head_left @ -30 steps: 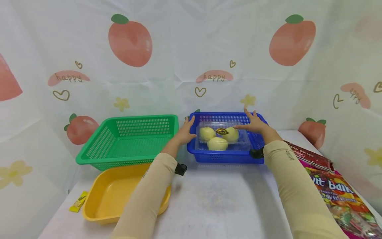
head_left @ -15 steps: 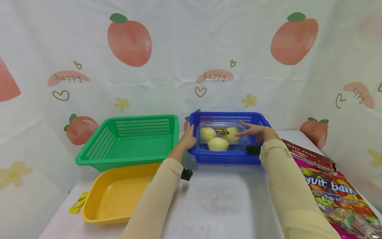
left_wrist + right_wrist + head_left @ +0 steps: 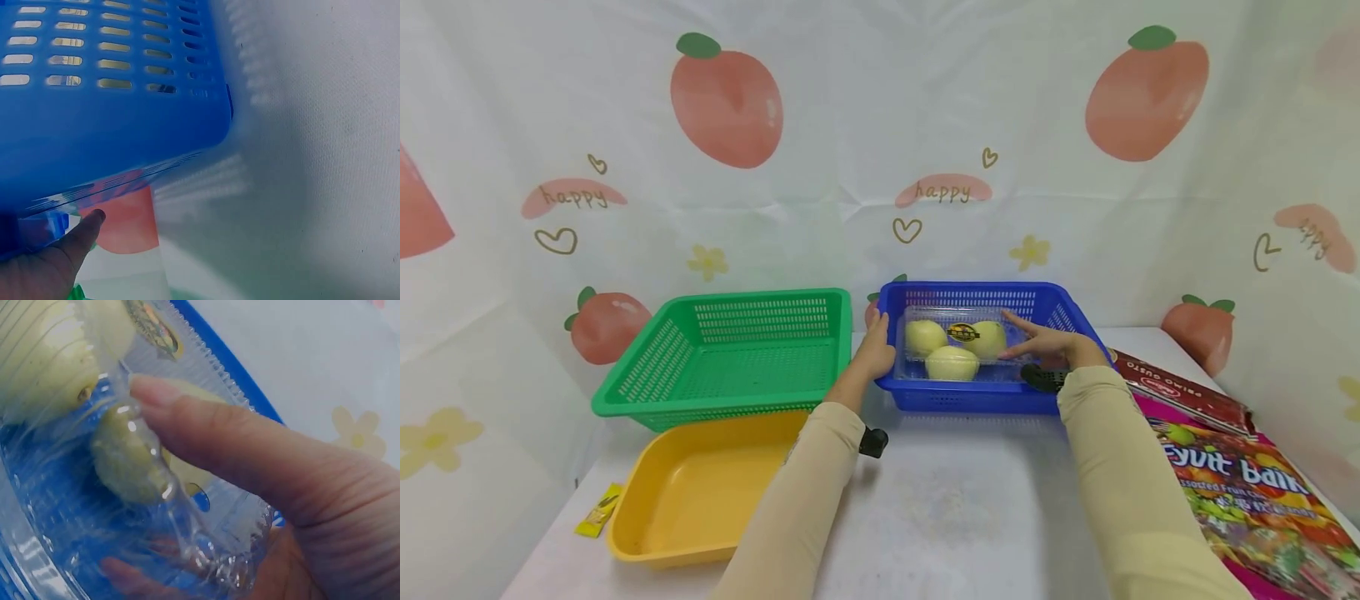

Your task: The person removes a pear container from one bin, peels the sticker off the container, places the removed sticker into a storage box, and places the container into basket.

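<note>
A clear plastic fruit box [image 3: 917,369] holding three pale yellow-green fruits [image 3: 952,363] lies in the blue basket [image 3: 985,398]. My right hand [image 3: 1051,346] pinches the box's right end. In the right wrist view its thumb [image 3: 206,434] lies on the clear lid, and fingers [image 3: 134,581] show through the plastic below. My left hand [image 3: 874,350] is at the basket's left side, with fingers at the rim. In the left wrist view its thumb [image 3: 78,240] extends straight beside the blue wall, while its other fingers are hidden.
A green basket [image 3: 722,407] stands to the left, with a yellow basin [image 3: 700,492] in front of it. A small yellow packet [image 3: 598,510] lies beside the basin. At the right are a dark red wafer pack [image 3: 1187,392] and a colourful candy bag [image 3: 1255,500].
My left hand has closed in on the basket's left side. My right hand has lowered from above the basket's back right to the fruit box's right end and grips it.
</note>
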Available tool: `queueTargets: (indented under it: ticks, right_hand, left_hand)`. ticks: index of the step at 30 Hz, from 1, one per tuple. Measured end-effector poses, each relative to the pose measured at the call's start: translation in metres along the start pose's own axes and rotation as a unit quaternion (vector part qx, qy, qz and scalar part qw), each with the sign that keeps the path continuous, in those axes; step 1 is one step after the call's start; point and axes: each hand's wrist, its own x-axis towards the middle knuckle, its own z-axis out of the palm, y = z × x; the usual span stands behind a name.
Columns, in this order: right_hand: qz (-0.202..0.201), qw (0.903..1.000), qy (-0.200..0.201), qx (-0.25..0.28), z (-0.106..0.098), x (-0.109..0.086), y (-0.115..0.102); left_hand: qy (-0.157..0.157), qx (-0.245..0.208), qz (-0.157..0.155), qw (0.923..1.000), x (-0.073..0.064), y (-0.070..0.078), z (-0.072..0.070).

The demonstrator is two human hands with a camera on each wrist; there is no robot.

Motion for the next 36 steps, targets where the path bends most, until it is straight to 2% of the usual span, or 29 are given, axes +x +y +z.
queueTargets:
  ticks: [6,13,19,23,30,36]
  right_hand:
    - [-0.019,0.9989,-0.008,0.042,0.001,0.003,0.007]
    - [-0.036,0.9982,0.001,0.048,0.002,0.005,0.011]
    - [-0.026,0.9972,0.014,0.069,0.001,0.005,0.013]
    - [-0.011,0.9981,0.013,0.059,0.002,0.005,0.014]
    - [0.005,0.999,-0.015,0.041,0.0,0.004,0.016]
    - [0.007,0.9957,-0.055,0.074,-0.003,0.004,0.015]
  left_hand:
    - [-0.005,-0.001,-0.015,0.9999,-0.002,0.002,0.001]
    - [-0.01,0.009,-0.016,0.9998,0.0,0.001,0.0]
    - [-0.009,0.006,-0.023,0.9997,0.0,0.0,0.0]
    - [-0.01,0.011,-0.02,0.9997,0.0,0.0,0.001]
    - [-0.011,0.009,-0.016,0.9998,0.0,-0.001,0.002]
    - [-0.006,0.008,-0.02,0.9997,0.0,-0.001,0.001]
